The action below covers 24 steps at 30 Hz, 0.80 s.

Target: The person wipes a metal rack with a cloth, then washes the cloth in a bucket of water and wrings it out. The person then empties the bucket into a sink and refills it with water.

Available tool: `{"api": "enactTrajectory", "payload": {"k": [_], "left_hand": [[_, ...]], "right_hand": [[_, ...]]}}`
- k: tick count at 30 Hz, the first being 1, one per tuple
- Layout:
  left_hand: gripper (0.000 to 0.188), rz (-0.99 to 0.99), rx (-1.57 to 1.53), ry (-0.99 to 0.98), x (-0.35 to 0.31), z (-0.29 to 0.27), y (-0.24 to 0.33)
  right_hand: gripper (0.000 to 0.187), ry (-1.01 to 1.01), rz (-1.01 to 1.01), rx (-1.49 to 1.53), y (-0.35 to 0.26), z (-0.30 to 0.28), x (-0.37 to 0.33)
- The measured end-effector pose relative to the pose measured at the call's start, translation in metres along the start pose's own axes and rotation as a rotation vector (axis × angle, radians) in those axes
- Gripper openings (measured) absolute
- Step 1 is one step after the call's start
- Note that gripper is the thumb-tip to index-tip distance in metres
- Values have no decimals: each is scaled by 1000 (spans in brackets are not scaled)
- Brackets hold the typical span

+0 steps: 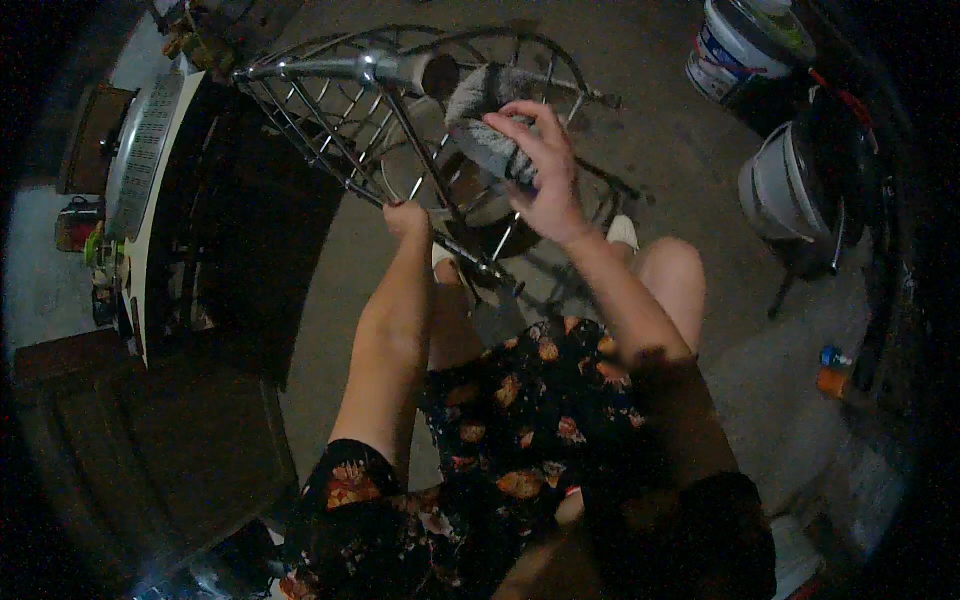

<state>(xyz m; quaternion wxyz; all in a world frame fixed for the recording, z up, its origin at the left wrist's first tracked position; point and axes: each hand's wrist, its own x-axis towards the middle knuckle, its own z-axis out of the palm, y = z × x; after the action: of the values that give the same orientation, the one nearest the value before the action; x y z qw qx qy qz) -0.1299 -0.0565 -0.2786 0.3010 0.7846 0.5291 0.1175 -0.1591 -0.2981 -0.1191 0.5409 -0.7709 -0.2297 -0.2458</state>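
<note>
**One hand on the rack, one on the rag: a seated two-hander**

So the chrome rack is on the floor right in front of the person, its near end by their cream shoes. Looks tipped over to me, though the fisheye makes that hard to swear to. Parking it there probably keeps the bars in easy reach without standing up.

Left hand is wrapped around a lower rail, clamped on it. I'd guess that's the anchor, since a frame this open would likely wobble if nudged.

Right hand is arched over a grey fluffy cloth, bunched by the end of the rack's thick tube. Fingers are spread on top; can't tell if they've closed on it, the thumb side is too dark.

White paint bucket and pale handled bucket stand off to the right, well apart from the rack.
</note>
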Motion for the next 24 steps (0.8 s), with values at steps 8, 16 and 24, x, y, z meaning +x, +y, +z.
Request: {"api": "enactTrajectory", "payload": {"k": [8, 16, 24], "left_hand": [[30, 33, -155, -39, 25, 19, -21], [31, 1, -25, -3, -10, 5, -2], [31, -52, -249, -8, 86, 53, -70]], "right_hand": [[52, -118, 418, 409, -9, 35, -136], [50, 328, 499, -146, 152, -6, -47], [56, 106, 553, 292, 88, 55, -144]]}}
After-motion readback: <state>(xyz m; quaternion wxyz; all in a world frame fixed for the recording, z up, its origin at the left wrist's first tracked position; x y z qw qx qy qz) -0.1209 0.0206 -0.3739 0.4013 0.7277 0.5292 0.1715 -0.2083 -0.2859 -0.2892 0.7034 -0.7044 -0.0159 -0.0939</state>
